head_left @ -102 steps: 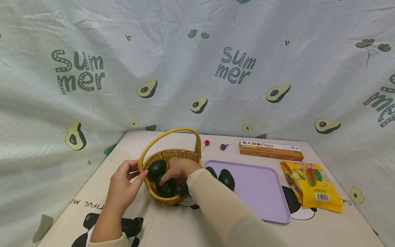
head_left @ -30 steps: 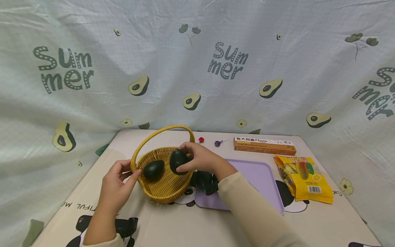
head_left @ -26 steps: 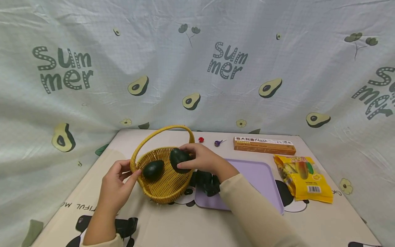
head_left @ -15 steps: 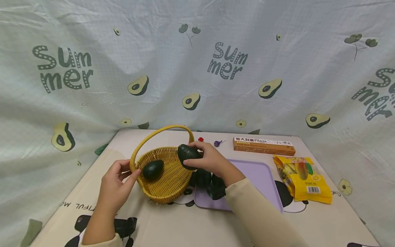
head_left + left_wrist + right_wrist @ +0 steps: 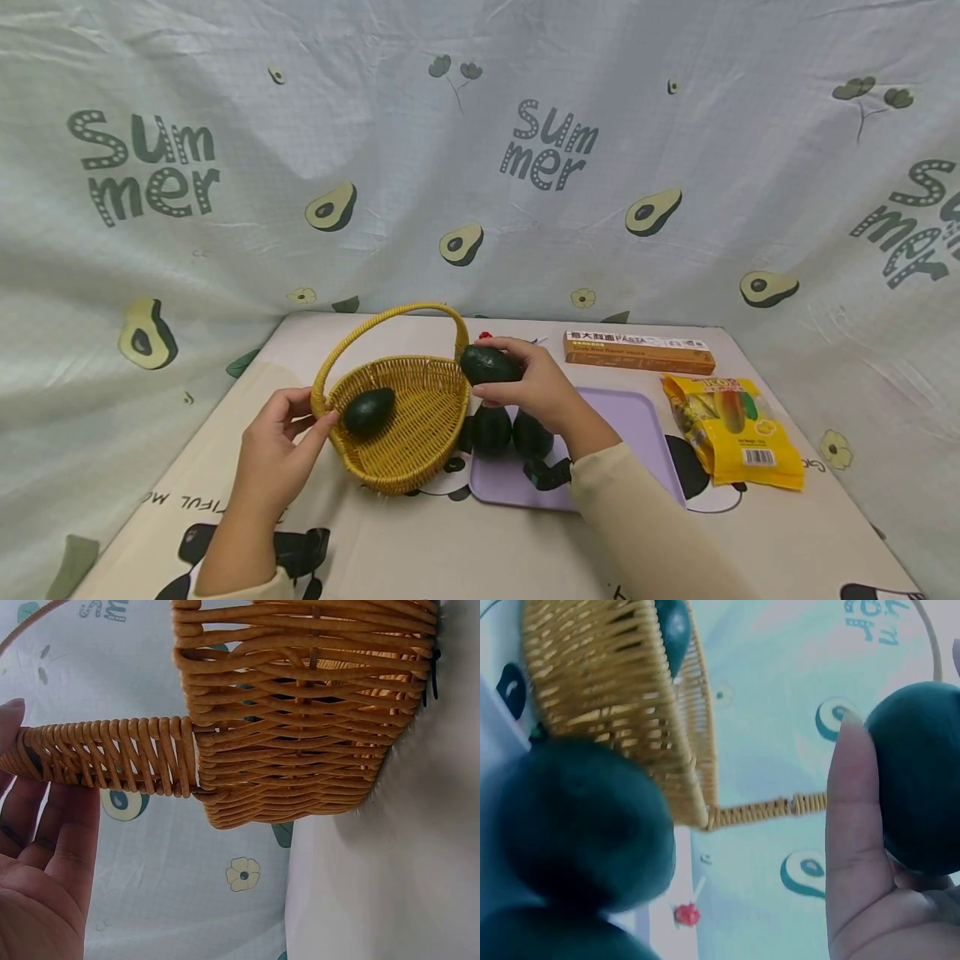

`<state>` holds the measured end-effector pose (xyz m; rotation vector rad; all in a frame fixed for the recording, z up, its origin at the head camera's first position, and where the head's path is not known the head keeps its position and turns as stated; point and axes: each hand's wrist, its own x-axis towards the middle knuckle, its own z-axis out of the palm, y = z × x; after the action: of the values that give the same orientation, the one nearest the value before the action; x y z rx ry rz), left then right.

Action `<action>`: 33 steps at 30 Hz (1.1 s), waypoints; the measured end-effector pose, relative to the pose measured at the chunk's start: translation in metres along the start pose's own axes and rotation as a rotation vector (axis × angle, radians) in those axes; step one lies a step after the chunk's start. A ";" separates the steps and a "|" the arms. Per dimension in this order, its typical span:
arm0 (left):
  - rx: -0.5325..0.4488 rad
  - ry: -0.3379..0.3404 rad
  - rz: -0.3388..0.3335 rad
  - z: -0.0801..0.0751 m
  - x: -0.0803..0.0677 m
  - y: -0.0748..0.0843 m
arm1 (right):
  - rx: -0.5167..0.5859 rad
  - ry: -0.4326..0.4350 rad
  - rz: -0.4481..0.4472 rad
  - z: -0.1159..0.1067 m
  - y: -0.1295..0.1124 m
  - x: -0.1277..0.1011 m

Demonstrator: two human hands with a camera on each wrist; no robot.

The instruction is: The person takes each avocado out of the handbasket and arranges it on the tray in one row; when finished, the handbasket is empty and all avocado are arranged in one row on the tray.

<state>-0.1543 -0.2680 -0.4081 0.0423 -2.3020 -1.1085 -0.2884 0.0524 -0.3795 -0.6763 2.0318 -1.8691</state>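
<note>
My left hand (image 5: 277,450) pinches the left foot of the handle on a yellow wicker basket (image 5: 423,433). In the left wrist view, its fingers and thumb lie around the wrapped handle (image 5: 112,754). One dark green avocado (image 5: 369,412) lies inside the basket, at the left. My right hand (image 5: 547,387) holds another avocado (image 5: 487,365) in the air by the basket's right rim, thumb on the near side. Below it, two avocados (image 5: 491,431) stand side by side on the left part of a lilac tray (image 5: 622,450); the right wrist view shows them close and blurred.
Behind the tray lies a long pasta box (image 5: 637,352). A yellow snack bag (image 5: 738,429) sits right of the tray. A red lollipop (image 5: 485,335) is partly hidden behind the right hand. A patterned cloth (image 5: 405,150) hangs along the table's back edge.
The right hand has lifted an avocado out of the basket and carried it right, past the rim toward the tray. One avocado stays in the basket. The left hand keeps its hold on the handle.
</note>
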 end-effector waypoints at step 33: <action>0.010 0.008 0.001 0.001 0.002 0.000 | -0.130 0.167 -0.013 -0.052 0.030 -0.045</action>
<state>-0.1568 -0.2680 -0.4079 0.0494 -2.3004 -1.0953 -0.2811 0.1218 -0.4076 -0.5835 2.2754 -1.8696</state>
